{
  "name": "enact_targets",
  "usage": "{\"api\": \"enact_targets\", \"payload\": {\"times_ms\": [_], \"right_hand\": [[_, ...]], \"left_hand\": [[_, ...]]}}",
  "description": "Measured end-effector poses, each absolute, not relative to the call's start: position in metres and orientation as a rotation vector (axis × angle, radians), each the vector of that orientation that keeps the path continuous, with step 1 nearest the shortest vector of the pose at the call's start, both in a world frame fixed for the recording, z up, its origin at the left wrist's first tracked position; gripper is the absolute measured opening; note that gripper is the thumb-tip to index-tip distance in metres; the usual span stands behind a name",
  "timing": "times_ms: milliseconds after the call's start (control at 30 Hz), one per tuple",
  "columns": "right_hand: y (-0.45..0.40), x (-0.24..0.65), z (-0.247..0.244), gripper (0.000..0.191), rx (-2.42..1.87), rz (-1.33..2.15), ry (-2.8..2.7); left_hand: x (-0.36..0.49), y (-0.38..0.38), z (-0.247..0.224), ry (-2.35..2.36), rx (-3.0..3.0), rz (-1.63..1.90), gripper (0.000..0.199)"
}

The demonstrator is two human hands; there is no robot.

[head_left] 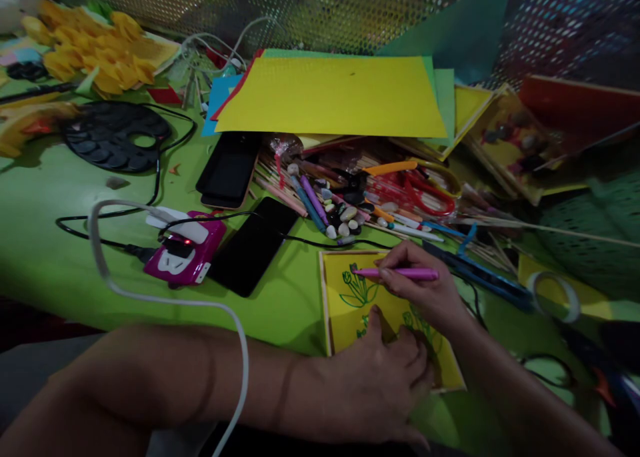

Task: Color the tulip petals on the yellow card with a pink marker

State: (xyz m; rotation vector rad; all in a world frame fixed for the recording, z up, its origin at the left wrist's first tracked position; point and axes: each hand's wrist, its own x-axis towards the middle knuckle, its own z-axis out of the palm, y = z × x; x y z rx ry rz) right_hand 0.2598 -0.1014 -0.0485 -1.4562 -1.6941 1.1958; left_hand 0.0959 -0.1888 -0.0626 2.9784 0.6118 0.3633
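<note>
My right hand (420, 287) grips a pink-purple marker pen (413, 274), its tip on a flower of a green drawing near the top left of a yellow sheet (340, 334). Thin pale strips border the sheet like a frame. More green flower drawings show lower down, partly under my hands. My left hand (377, 377) rests on the lower part of the sheet with its fingers stretched out. Some of the frame's lower edge is hidden by that hand and forearm.
Behind the sheet lie marker pens (314, 200), pebbles (345, 227), sticks and red-handled scissors (430, 197). Coloured paper (330, 97) is stacked farther back. Phones (255, 247) and a magenta power strip (187, 250) with cables sit left. A white cable (243, 350) crosses above my left forearm. A tape roll (555, 297) is right.
</note>
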Motion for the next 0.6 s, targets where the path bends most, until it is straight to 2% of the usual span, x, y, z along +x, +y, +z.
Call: {"api": "enact_targets", "payload": {"times_ms": [600], "right_hand": [[-0.1018, 0.2564, -0.0456, 0.019, -1.450, 1.196, -1.677]], "left_hand": [[0.0947, -0.1865, -0.0588, 0.592, 2.978, 0.337, 0.074]]}}
